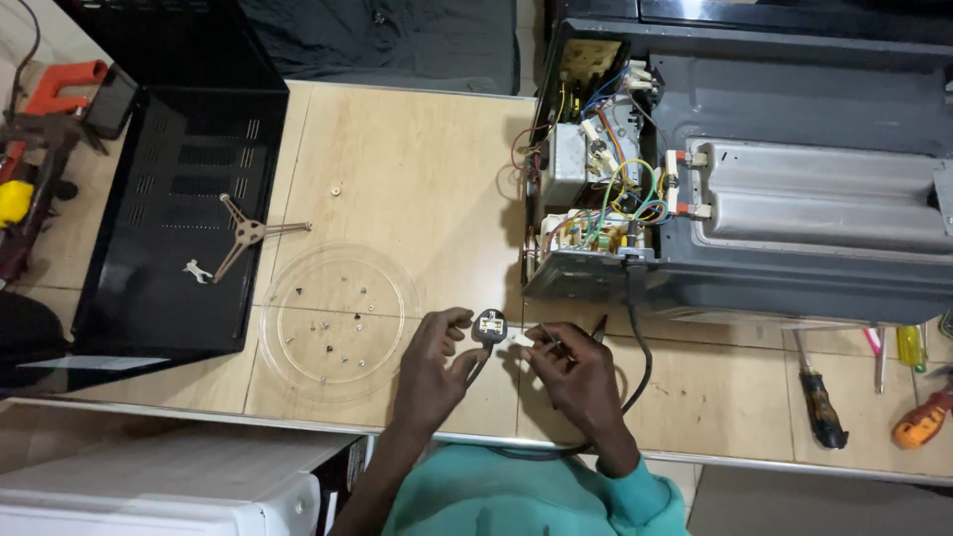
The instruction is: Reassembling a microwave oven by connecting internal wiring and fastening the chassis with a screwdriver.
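My left hand (434, 363) grips a black mains plug (488, 324) at the front middle of the wooden table (417, 169). My right hand (579, 375) holds a thin tool (598, 329) and touches a small white part (520, 339) at the plug's side. A black cable (640, 347) runs from the plug area up to an opened microwave oven (754, 169) at the right, whose wiring and circuit boards are exposed.
A clear glass turntable plate (333, 320) with several small screws lies left of my hands. A black metal cover (174, 208) with a three-armed roller ring (243, 233) lies at the left. Screwdrivers (822, 395) lie at the right edge. A white box (169, 486) stands below the table.
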